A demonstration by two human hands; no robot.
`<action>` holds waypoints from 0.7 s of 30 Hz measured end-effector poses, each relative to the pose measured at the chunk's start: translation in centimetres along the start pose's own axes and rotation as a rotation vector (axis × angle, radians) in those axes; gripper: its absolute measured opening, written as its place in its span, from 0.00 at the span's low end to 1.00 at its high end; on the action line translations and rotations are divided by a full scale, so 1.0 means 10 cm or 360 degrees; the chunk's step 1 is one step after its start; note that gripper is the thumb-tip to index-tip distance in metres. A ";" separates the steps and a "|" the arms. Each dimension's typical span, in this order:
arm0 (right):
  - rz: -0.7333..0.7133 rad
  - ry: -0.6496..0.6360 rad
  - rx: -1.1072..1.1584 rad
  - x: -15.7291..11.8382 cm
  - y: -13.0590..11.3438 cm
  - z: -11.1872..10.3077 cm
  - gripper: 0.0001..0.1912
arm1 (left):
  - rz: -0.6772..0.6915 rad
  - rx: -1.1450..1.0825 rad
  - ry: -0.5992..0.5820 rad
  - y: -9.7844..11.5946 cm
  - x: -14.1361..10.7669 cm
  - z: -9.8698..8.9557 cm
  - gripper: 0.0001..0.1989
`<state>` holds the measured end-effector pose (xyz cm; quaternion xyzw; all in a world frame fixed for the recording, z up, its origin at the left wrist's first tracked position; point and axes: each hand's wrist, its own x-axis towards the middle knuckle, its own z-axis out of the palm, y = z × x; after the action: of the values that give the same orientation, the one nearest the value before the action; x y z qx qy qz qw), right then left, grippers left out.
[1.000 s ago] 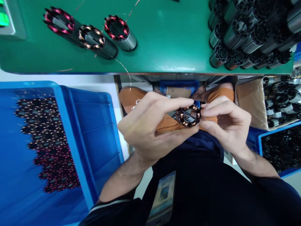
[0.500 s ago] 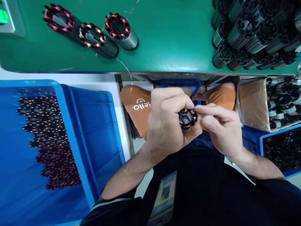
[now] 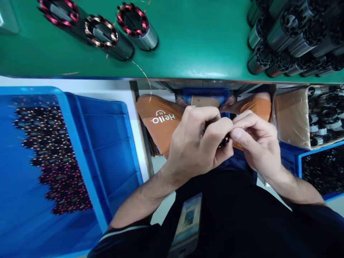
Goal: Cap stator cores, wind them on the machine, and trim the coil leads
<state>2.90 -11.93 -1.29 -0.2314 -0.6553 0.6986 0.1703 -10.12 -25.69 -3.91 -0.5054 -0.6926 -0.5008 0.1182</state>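
My left hand [image 3: 200, 138] is closed around a wound motor stator [image 3: 223, 142], a dark slotted cylinder with copper windings. Its fingers cover most of the stator, so only small dark parts show between them. At the stator's right side, my right hand [image 3: 256, 141] has its thumb and forefinger pinched together, touching the left fingertips. Whatever lies in that pinch is too small or hidden to make out. Three wound stators stand on the green bench: two with red windings, one a red stator [image 3: 134, 21], and a copper-coloured stator [image 3: 103, 34] trailing a thin wire [image 3: 142, 72].
Many unwound stator cores [image 3: 286, 32] stand grouped at the bench's right. A blue crate [image 3: 61, 111] at left holds rows of wound stators [image 3: 51, 139]. To the right are a cardboard sheet [image 3: 291, 116], more cores, and a blue bin [image 3: 300, 168] of dark parts. The green bench [image 3: 199, 43] spans the front.
The left forefinger has come down over the stator's end, hiding the windings seen before. My right hand has shifted slightly and stays pinched beside it. The view has moved a little.
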 end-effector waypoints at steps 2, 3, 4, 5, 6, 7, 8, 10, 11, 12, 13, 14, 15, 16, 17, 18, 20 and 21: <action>-0.0142 -0.0134 -0.0223 0.08 -0.11 -0.11 0.06 | -0.0125 -0.0145 -0.0072 0.04 0.04 -0.07 0.11; -0.0233 -0.0211 -0.0349 0.13 -0.18 -0.18 0.04 | -0.0228 -0.0276 -0.0141 0.04 0.06 -0.11 0.10; -0.0329 -0.0300 -0.0492 0.17 -0.25 -0.24 0.03 | -0.0370 -0.0470 -0.0247 0.02 0.08 -0.14 0.10; -0.0426 -0.0398 -0.0640 0.21 -0.33 -0.30 0.03 | -0.0551 -0.0736 -0.0408 -0.01 0.09 -0.16 0.10; -0.0499 -0.0498 -0.0777 0.24 -0.39 -0.35 0.04 | -0.0758 -0.1051 -0.0627 -0.06 0.09 -0.16 0.12; -0.0525 -0.0590 -0.0883 0.26 -0.44 -0.40 0.05 | -0.0975 -0.1365 -0.0878 -0.13 0.08 -0.15 0.17; -0.0491 -0.0664 -0.0942 0.27 -0.48 -0.44 0.05 | -0.1175 -0.1620 -0.1109 -0.21 0.05 -0.13 0.25; -0.0257 -0.0683 -0.0860 0.26 -0.49 -0.49 0.02 | -0.1383 -0.1746 -0.1189 -0.33 -0.06 -0.06 0.37; -0.0082 -0.0644 -0.0741 0.24 -0.48 -0.51 0.04 | -0.1343 -0.1582 -0.1011 -0.37 -0.13 -0.02 0.39; 0.0094 -0.0596 -0.0608 0.22 -0.45 -0.52 0.08 | -0.1186 -0.1307 -0.0744 -0.37 -0.20 0.01 0.40; 0.0250 -0.0560 -0.0479 0.20 -0.42 -0.52 0.11 | -0.0947 -0.0973 -0.0466 -0.35 -0.26 0.04 0.41; 0.0373 -0.0555 -0.0373 0.19 -0.40 -0.52 0.14 | -0.0666 -0.0644 -0.0243 -0.30 -0.30 0.06 0.41; 0.0449 -0.0577 -0.0309 0.18 -0.38 -0.52 0.16 | -0.0401 -0.0371 -0.0111 -0.24 -0.32 0.06 0.40; 0.0464 -0.0606 -0.0297 0.18 -0.38 -0.52 0.16 | -0.0198 -0.0190 -0.0068 -0.16 -0.31 0.05 0.37; 0.0421 -0.0620 -0.0338 0.19 -0.38 -0.52 0.14 | -0.0098 -0.0112 -0.0083 -0.09 -0.28 0.03 0.31; 0.0332 -0.0620 -0.0424 0.21 -0.39 -0.53 0.12 | -0.0104 -0.0144 -0.0135 -0.03 -0.22 0.00 0.25; 0.0128 -0.0592 -0.0637 0.28 -0.44 -0.56 0.09 | -0.0340 -0.0507 -0.0392 0.04 -0.09 -0.10 0.16; 0.0076 -0.0535 -0.0710 0.32 -0.46 -0.59 0.11 | -0.0495 -0.0770 -0.0572 0.05 -0.02 -0.15 0.14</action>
<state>3.15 -4.84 2.79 -0.1593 -0.8062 0.5696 -0.0124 -10.15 -27.04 -3.04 -0.4873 -0.6322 -0.5657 -0.2070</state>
